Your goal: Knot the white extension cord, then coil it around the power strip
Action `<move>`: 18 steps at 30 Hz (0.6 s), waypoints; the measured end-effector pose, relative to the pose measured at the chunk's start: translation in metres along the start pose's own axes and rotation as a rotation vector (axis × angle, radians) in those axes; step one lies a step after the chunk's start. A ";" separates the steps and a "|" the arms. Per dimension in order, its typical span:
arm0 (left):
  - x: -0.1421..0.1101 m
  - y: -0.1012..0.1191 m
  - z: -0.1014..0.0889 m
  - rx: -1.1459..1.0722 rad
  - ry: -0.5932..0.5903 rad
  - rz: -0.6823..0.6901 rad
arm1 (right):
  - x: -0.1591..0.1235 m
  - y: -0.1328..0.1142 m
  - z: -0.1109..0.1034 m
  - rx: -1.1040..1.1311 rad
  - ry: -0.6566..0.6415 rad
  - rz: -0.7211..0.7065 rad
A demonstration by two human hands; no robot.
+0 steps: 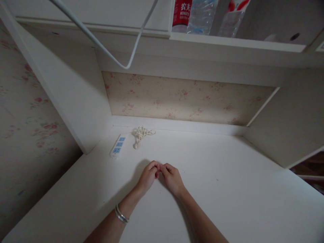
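Over the middle of the white desk, my left hand (149, 175) and my right hand (172, 177) meet at the fingertips. Both have curled fingers, closed in a pinch. Whatever is between them, if anything, is too small or hidden to make out. A silver bangle (121, 214) circles my left wrist. Beyond my left hand lie a white power strip (118, 145) with blue socket faces and a tangled white cord (141, 134), both apart from my hands.
The white desk (227, 202) runs back to a floral-papered wall (182, 98). White side panels (68, 91) flank it. Overhead, a shelf (238, 43) holds clear plastic bottles (202, 17) and a red package (181, 13). A white cable (101, 44) hangs in front at upper left.
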State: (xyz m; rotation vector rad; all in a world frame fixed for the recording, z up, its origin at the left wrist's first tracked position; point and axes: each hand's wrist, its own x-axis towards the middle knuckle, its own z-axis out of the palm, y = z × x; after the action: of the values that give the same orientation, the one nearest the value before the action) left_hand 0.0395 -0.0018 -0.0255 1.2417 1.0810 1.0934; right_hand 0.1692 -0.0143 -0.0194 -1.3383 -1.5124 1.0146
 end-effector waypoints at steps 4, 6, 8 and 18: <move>-0.002 0.004 -0.001 0.017 -0.013 -0.001 | 0.001 0.004 0.001 -0.002 0.011 -0.008; -0.003 0.005 -0.001 0.028 -0.019 0.002 | 0.001 0.004 0.001 0.000 0.008 -0.003; -0.003 0.005 -0.001 0.042 -0.024 0.004 | 0.001 0.005 0.001 0.008 0.004 0.004; 0.001 -0.003 0.001 0.078 -0.042 -0.005 | 0.000 0.004 -0.001 0.038 -0.003 -0.009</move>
State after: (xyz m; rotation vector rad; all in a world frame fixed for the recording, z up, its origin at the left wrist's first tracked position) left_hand 0.0403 -0.0014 -0.0288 1.3173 1.1034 1.0251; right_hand 0.1711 -0.0135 -0.0233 -1.3025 -1.4937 1.0350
